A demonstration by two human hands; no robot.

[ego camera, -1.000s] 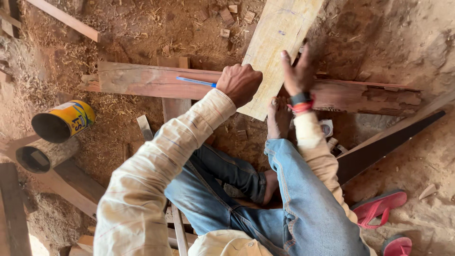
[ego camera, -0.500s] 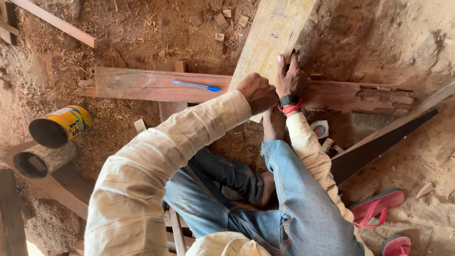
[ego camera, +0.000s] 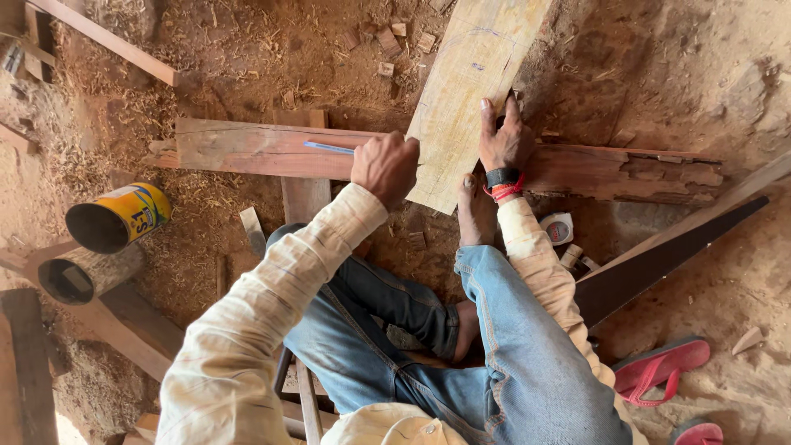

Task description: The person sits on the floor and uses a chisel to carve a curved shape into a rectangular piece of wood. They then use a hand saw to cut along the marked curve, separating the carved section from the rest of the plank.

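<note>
Left hand (ego camera: 385,167) has left the pen (ego camera: 328,147) for the plank (ego camera: 470,91).

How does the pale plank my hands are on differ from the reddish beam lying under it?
The pale plank is light yellow, wide and smooth-faced; the reddish beam is dark red-brown, with a rough, broken right end. The plank runs away from the person, tilted slightly; the beam lies crosswise beneath it. The left hand and right hand rest at the plank's edges; a blue pencil lies on the beam. Both are sawn timber over sawdust-strewn ground.
</note>
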